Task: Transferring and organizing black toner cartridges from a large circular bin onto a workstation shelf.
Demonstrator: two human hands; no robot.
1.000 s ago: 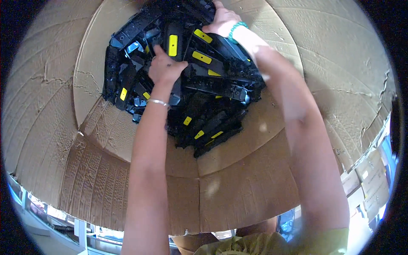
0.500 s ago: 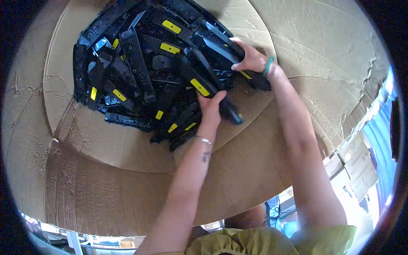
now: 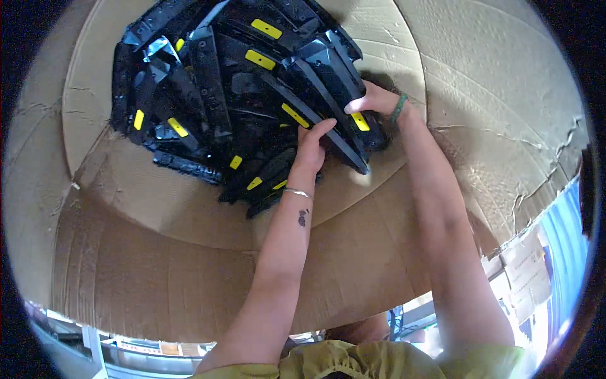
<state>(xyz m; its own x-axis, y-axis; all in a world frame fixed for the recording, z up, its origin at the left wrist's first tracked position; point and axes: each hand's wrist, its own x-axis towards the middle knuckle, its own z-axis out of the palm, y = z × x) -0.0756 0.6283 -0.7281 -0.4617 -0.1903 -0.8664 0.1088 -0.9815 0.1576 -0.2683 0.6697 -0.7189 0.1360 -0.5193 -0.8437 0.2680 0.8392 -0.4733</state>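
My left hand (image 3: 309,146) is closed around a long black plastic part (image 3: 338,144) with a yellow label, its thumb along the upper side. That part slants down to the right. My right hand (image 3: 379,101) grips a second black plastic part (image 3: 333,79), also yellow-labelled, beside the first one; the thumb lies near its label and the other fingers are mostly hidden. Left of both hands lies a heap of similar black parts (image 3: 218,114), several with yellow labels. Whether the two held parts touch each other I cannot tell.
A large cardboard box (image 3: 177,221) surrounds the heap, with its near wall (image 3: 158,284) below my forearms. The right box edge looks ragged. Beyond it are more cartons (image 3: 527,275) and a blue curtain-like sheet (image 3: 565,246). Metal framing (image 3: 95,350) shows at lower left.
The part in my left hand has turned, so its label shows narrower. The part in my right hand has swung, and its yellow label now shows more fully. The view has shifted slightly.
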